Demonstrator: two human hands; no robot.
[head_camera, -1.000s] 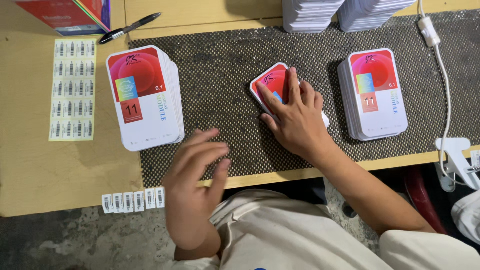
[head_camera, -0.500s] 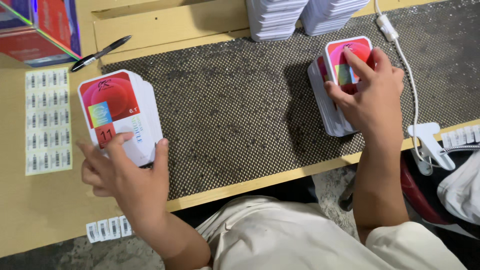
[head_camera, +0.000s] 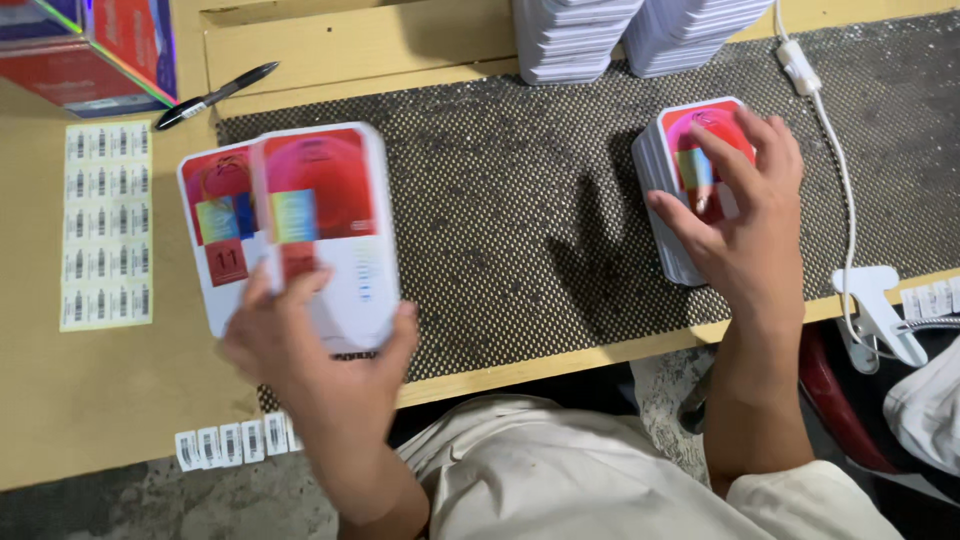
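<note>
The lifted card (head_camera: 325, 235), red and white with a coloured square, sits pinched in the left hand (head_camera: 305, 345): thumb at its lower right corner, fingers curled behind its lower edge. It hangs just above the left stack (head_camera: 218, 240) of like cards, partly covering it, and is blurred. The grip takes only the bottom edge, so the card could tip forward or slip and drop askew onto the stack.

The right hand (head_camera: 745, 225) lies spread over the right stack (head_camera: 680, 190), fingertips pressed on the top card, thumb at the stack's near side. That stack leans slightly; a sideways push could fan it out across the mat (head_camera: 520, 220).

Both stacks stand on the dark dotted mat laid on the table (head_camera: 110, 400). A strip of labels (head_camera: 235, 442) lies at the table's near edge by the left forearm, which could brush it off. A label sheet (head_camera: 106, 225) lies left of the left stack, a pen (head_camera: 215, 95) above it. A white cable (head_camera: 835, 160) runs close beside the right wrist to a clip (head_camera: 880, 310); the hand could snag it.
</note>
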